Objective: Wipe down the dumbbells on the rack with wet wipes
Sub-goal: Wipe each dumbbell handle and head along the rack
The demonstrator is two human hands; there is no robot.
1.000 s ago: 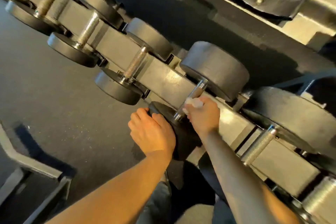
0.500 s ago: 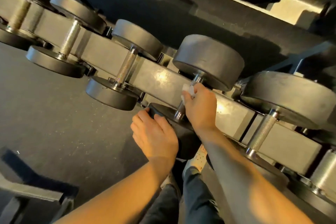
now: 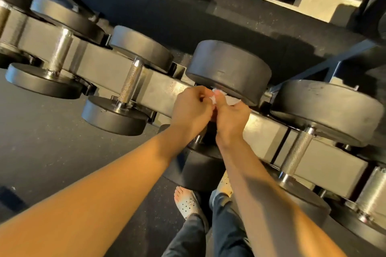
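Above the dumbbell (image 3: 227,71), both hands pinch the wet wipe (image 3: 231,100).

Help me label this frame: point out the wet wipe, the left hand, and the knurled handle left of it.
wet wipe (image 3: 232,101), head view, white fold by the fingers
left hand (image 3: 191,108), head view, back of hand
knurled handle (image 3: 130,83), head view, mid-shaft

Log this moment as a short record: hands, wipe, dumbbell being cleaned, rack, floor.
left hand: pinches one end of the wipe
right hand: pinches the other end
wipe: white, crumpled, held between both hands right by the dumbbell's far head
dumbbell: black, lying on the rack, handle mostly hidden by the hands
rack: grey rail, carries other dumbbells on both sides
floor: dark, speckled
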